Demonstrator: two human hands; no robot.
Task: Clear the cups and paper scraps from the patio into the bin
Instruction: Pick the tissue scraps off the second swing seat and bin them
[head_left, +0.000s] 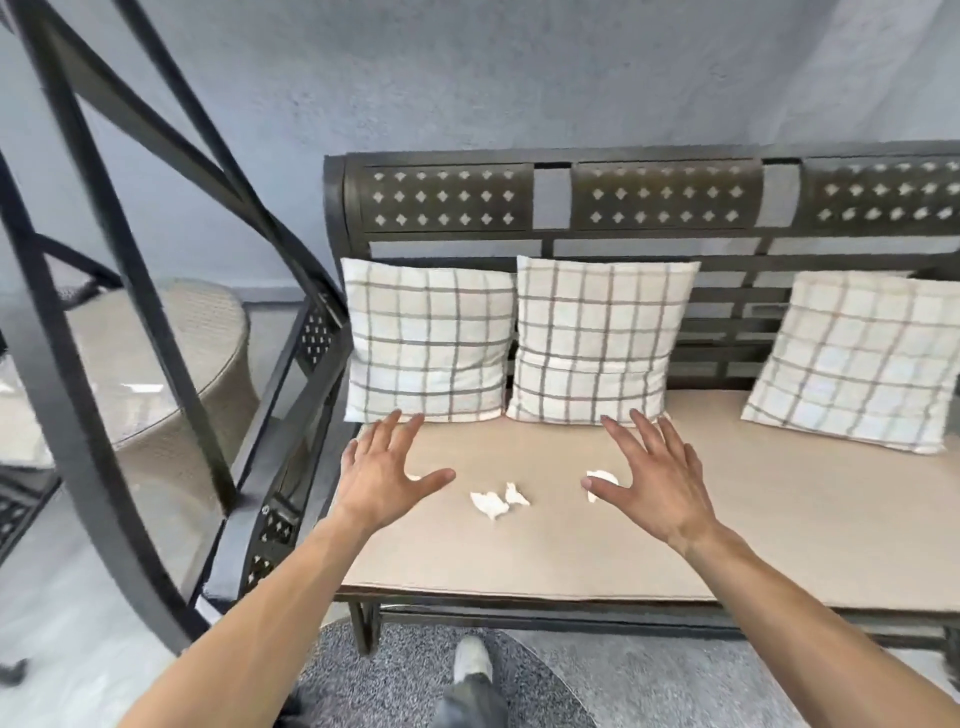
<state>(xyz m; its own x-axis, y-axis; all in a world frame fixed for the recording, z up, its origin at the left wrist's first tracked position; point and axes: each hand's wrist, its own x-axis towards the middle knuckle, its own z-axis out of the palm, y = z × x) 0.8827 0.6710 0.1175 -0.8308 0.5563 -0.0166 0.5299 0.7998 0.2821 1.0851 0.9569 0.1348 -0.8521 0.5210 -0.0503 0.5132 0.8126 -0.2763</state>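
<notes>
Small white crumpled paper scraps lie on the beige seat cushion (779, 519) of a swing bench. Two scraps (491, 504) rest together between my hands, and one scrap (602, 477) shows beside my right thumb. A sliver of another scrap (414, 476) peeks out from under my left hand. My left hand (384, 470) hovers over the cushion's left part, fingers spread, holding nothing. Farther right, my right hand (649, 478) is also spread and empty. No cup and no bin are in view.
Three checked pillows (431, 343) lean on the dark metal backrest (665, 200). The swing's black frame bars (104, 312) cross the left side. A round wicker table with a glass top (171, 364) stands beyond them. A grey rug (405, 675) and my shoe (470, 662) are below.
</notes>
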